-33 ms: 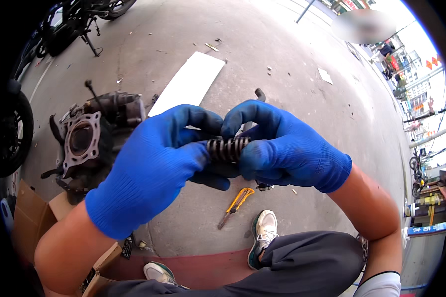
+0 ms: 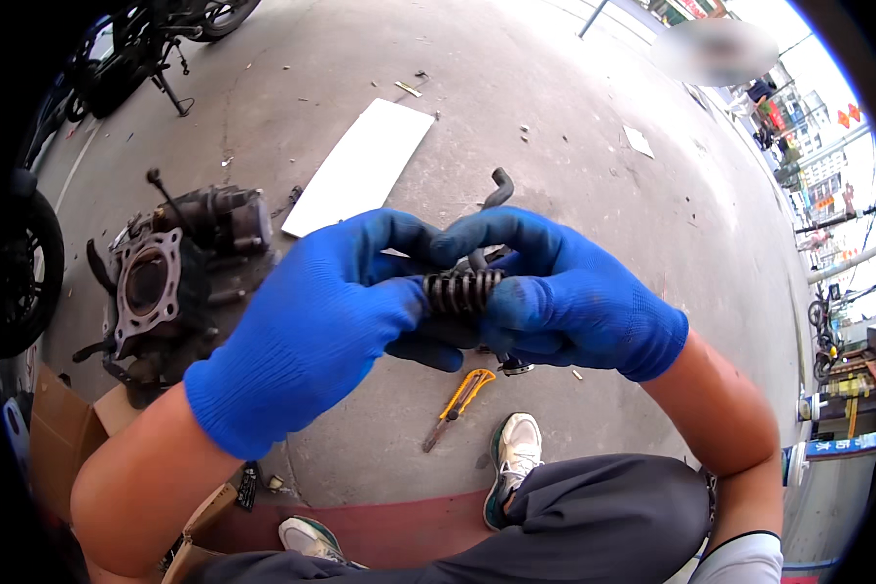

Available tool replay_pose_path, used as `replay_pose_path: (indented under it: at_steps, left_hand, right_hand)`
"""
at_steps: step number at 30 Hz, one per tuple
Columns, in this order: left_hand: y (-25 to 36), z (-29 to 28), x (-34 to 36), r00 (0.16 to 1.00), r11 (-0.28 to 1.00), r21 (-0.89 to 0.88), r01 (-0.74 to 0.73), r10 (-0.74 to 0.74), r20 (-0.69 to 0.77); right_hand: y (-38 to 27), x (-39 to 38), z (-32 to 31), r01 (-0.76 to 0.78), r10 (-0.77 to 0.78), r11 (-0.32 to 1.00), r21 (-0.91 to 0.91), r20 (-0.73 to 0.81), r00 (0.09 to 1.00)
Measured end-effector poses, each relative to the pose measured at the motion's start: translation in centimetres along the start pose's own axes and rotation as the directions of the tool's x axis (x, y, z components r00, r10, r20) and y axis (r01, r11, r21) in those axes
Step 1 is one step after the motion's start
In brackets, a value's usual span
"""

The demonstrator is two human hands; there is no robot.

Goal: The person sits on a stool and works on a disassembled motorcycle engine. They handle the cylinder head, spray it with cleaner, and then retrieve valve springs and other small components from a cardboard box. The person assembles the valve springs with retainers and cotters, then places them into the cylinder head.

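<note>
The dark spring [image 2: 464,291] lies between the left hand [image 2: 326,302] and the right hand [image 2: 579,292]; each is clamped on one end.

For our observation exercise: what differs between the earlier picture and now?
The left hand and coil spring have shifted slightly right. Nothing was taken up or let go: the right hand still holds the spring too, and the yellow knife stays on the ground.
</note>
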State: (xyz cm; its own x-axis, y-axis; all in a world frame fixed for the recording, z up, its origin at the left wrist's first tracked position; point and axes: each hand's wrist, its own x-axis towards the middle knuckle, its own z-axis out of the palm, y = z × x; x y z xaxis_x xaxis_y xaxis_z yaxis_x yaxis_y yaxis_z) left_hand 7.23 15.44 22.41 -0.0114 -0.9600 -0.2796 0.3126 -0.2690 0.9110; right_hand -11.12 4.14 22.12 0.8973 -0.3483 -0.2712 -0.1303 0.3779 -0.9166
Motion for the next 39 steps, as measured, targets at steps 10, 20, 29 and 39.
replay_pose_path:
  at_steps: [10, 20, 29, 39]
  left_hand:
    - [-8.3, 8.3, 12.7, 0.904, 0.905, 0.192, 0.381, -0.408, 0.129]
    - [-14.8, 3.0, 15.4, 0.728, 0.811, 0.398, 0.429, -0.050, -0.683]
    - [-21.7, 9.1, 17.2, 0.713, 0.906, 0.182, 0.383, -0.164, -0.682]
    - [-22.6, 9.1, 16.8, 0.745, 0.911, 0.220, 0.350, -0.128, -0.655]
  right_hand:
    - [16.5, -6.6, -15.2, 0.112, -0.159, 0.657, 0.746, -0.009, 0.987]
    - [27.8, -8.3, -24.7, 0.269, -0.113, 0.234, 0.934, -0.248, 0.962]
    - [26.5, -5.6, -23.6, 0.023, 0.102, 0.600, 0.800, -0.105, 0.989]
    - [25.9, -4.0, -24.3, -0.084, 0.077, 0.842, 0.533, 0.035, 0.996]
